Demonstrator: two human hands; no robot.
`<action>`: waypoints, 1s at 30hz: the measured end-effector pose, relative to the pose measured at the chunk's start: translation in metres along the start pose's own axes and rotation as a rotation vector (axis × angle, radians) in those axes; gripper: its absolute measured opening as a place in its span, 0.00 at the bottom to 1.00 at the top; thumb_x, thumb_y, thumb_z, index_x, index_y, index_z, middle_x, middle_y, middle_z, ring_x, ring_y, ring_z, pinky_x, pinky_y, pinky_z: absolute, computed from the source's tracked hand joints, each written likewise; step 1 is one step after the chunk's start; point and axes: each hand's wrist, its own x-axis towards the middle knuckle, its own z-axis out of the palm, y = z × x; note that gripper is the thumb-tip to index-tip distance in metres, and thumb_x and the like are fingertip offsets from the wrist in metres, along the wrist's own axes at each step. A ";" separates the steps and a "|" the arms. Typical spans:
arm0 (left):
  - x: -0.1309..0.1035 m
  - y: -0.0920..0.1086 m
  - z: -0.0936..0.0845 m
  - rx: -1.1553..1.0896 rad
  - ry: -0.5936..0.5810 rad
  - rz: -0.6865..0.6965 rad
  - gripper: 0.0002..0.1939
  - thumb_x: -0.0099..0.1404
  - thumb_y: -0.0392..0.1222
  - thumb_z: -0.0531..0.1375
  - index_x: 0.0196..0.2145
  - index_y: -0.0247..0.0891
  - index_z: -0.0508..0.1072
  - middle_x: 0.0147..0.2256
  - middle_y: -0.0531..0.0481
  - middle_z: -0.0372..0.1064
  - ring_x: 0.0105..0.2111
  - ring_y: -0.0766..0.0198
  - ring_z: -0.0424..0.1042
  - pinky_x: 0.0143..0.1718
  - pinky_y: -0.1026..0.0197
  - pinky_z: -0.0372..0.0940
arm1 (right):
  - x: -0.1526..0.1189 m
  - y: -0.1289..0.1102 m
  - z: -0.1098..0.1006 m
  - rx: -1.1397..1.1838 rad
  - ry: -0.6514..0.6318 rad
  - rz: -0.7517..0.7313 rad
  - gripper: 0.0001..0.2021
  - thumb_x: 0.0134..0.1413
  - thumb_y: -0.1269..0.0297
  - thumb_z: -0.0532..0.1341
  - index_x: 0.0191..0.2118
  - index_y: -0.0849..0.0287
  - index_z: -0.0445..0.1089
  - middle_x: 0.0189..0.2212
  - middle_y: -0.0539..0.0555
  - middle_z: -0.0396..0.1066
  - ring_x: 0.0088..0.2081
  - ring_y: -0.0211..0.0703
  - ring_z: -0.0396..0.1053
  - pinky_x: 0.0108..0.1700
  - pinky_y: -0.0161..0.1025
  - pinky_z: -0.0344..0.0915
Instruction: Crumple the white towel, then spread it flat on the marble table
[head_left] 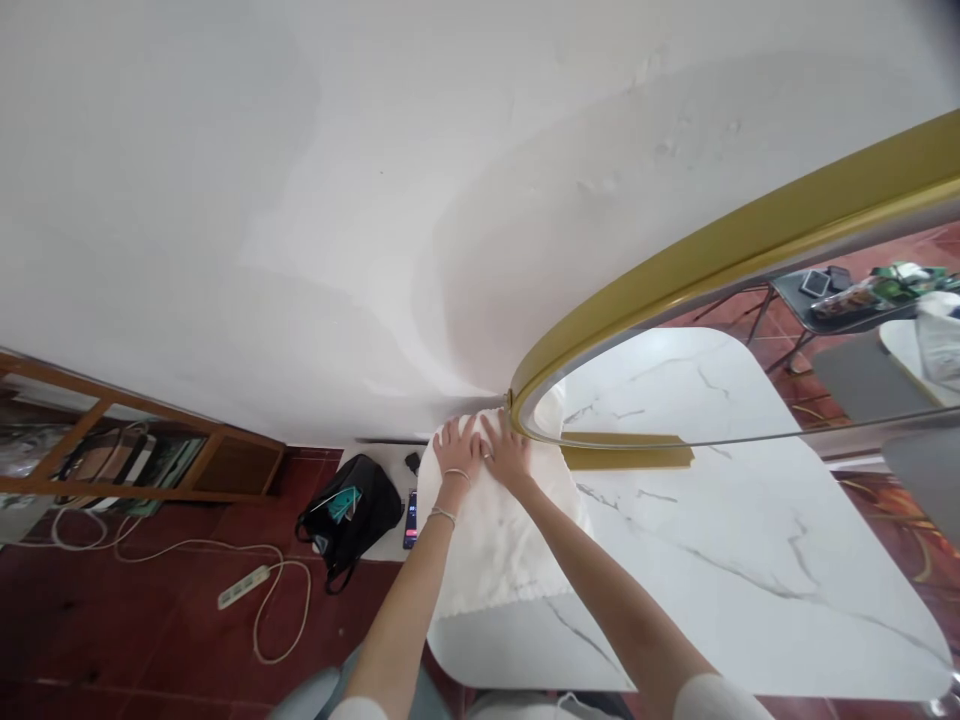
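A white cloth (504, 550) with a scalloped edge lies spread over the left end of a white marble-patterned table (735, 570). My left hand (456, 452) presses down on its far part, fingers stretched out and apart. Two thin bracelets circle the left wrist. Beside it, almost touching, my right hand (505, 454) rests on the cloth as well, palm down with fingers spread; its outer fingers are close to the mirror's gold frame (600, 310). Neither hand grips anything that I can see. The cloth shows slight wrinkles near the hands.
The round mirror stands on a gold base (630, 455) against the white wall (300, 200). Left of the table are a phone (410, 520), a black bag (367, 510), a power strip (244, 587) with a looping cable on the red floor, and a wooden shelf (240, 465).
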 end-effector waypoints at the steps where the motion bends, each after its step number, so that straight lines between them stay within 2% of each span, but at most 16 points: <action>1: -0.004 -0.007 -0.001 -0.012 0.006 -0.035 0.23 0.68 0.43 0.48 0.59 0.46 0.63 0.58 0.43 0.60 0.57 0.49 0.58 0.57 0.41 0.54 | 0.001 -0.005 0.001 -0.002 -0.004 -0.052 0.25 0.63 0.58 0.48 0.65 0.47 0.49 0.63 0.59 0.53 0.62 0.59 0.50 0.57 0.58 0.49; 3: -0.016 -0.021 -0.002 -0.050 0.031 -0.084 0.23 0.68 0.43 0.47 0.60 0.43 0.62 0.57 0.41 0.60 0.56 0.50 0.60 0.55 0.45 0.59 | -0.002 -0.013 0.005 -0.008 0.012 -0.170 0.25 0.63 0.56 0.48 0.65 0.48 0.49 0.65 0.58 0.47 0.65 0.59 0.44 0.60 0.61 0.43; 5: -0.039 -0.033 -0.002 -0.084 0.082 -0.117 0.24 0.68 0.43 0.46 0.61 0.40 0.60 0.59 0.39 0.58 0.57 0.50 0.59 0.55 0.46 0.59 | -0.013 -0.020 0.009 0.002 0.039 -0.294 0.25 0.63 0.55 0.48 0.65 0.48 0.50 0.66 0.57 0.44 0.66 0.59 0.40 0.61 0.63 0.36; 7: -0.073 -0.040 -0.003 -0.094 0.157 -0.128 0.25 0.69 0.43 0.45 0.62 0.38 0.58 0.61 0.38 0.53 0.60 0.49 0.55 0.56 0.45 0.58 | -0.030 -0.025 0.014 0.038 0.063 -0.416 0.24 0.63 0.54 0.49 0.63 0.50 0.54 0.66 0.56 0.47 0.66 0.58 0.39 0.63 0.62 0.34; 9: -0.118 -0.042 -0.007 -0.073 0.214 -0.106 0.26 0.69 0.44 0.46 0.63 0.38 0.55 0.64 0.38 0.46 0.62 0.47 0.50 0.57 0.43 0.57 | -0.052 -0.028 0.019 0.086 0.087 -0.501 0.21 0.63 0.55 0.50 0.60 0.52 0.61 0.63 0.55 0.55 0.65 0.54 0.43 0.64 0.58 0.36; 12: -0.195 -0.036 -0.018 -0.003 0.159 -0.025 0.27 0.68 0.43 0.49 0.64 0.48 0.51 0.67 0.45 0.34 0.65 0.46 0.45 0.59 0.43 0.54 | -0.086 -0.031 0.023 0.145 0.120 -0.525 0.17 0.62 0.60 0.51 0.54 0.54 0.67 0.57 0.54 0.63 0.62 0.48 0.52 0.65 0.52 0.42; 14: -0.242 -0.032 -0.023 0.023 0.140 -0.036 0.30 0.67 0.43 0.51 0.64 0.55 0.47 0.68 0.50 0.29 0.65 0.45 0.44 0.59 0.40 0.54 | -0.107 -0.029 0.022 0.174 0.138 -0.496 0.15 0.62 0.62 0.52 0.52 0.53 0.69 0.55 0.54 0.66 0.60 0.45 0.56 0.63 0.50 0.47; 17: -0.286 -0.026 -0.023 0.036 0.127 -0.069 0.32 0.67 0.42 0.50 0.65 0.57 0.43 0.68 0.52 0.26 0.66 0.43 0.40 0.57 0.36 0.56 | -0.133 -0.017 0.012 0.205 0.156 -0.457 0.15 0.62 0.64 0.51 0.51 0.53 0.69 0.55 0.53 0.67 0.58 0.43 0.59 0.62 0.46 0.51; 20: -0.291 -0.016 -0.016 0.076 0.131 -0.029 0.33 0.66 0.40 0.51 0.65 0.55 0.44 0.68 0.51 0.27 0.66 0.42 0.39 0.58 0.35 0.53 | -0.147 0.011 -0.002 0.176 0.132 -0.429 0.19 0.62 0.64 0.50 0.57 0.53 0.64 0.59 0.53 0.62 0.62 0.42 0.54 0.63 0.46 0.49; 25: -0.250 0.027 0.000 0.087 0.060 0.165 0.31 0.66 0.41 0.53 0.64 0.50 0.49 0.68 0.48 0.34 0.66 0.47 0.40 0.61 0.39 0.49 | -0.154 0.081 -0.023 0.051 0.137 -0.295 0.23 0.63 0.61 0.49 0.63 0.54 0.55 0.63 0.53 0.55 0.65 0.45 0.47 0.64 0.50 0.45; 28: -0.230 0.063 0.010 0.052 -0.005 0.310 0.32 0.65 0.42 0.55 0.64 0.50 0.50 0.68 0.47 0.33 0.66 0.46 0.39 0.61 0.40 0.49 | -0.172 0.132 -0.033 0.016 0.224 -0.161 0.22 0.64 0.60 0.48 0.62 0.54 0.58 0.61 0.54 0.59 0.64 0.45 0.51 0.63 0.50 0.48; 30: -0.225 0.084 0.017 0.026 -0.040 0.405 0.32 0.65 0.44 0.55 0.64 0.51 0.50 0.68 0.46 0.32 0.66 0.46 0.39 0.62 0.40 0.49 | -0.198 0.164 -0.039 0.008 0.299 -0.067 0.20 0.64 0.61 0.48 0.60 0.52 0.60 0.58 0.55 0.62 0.62 0.46 0.55 0.62 0.51 0.51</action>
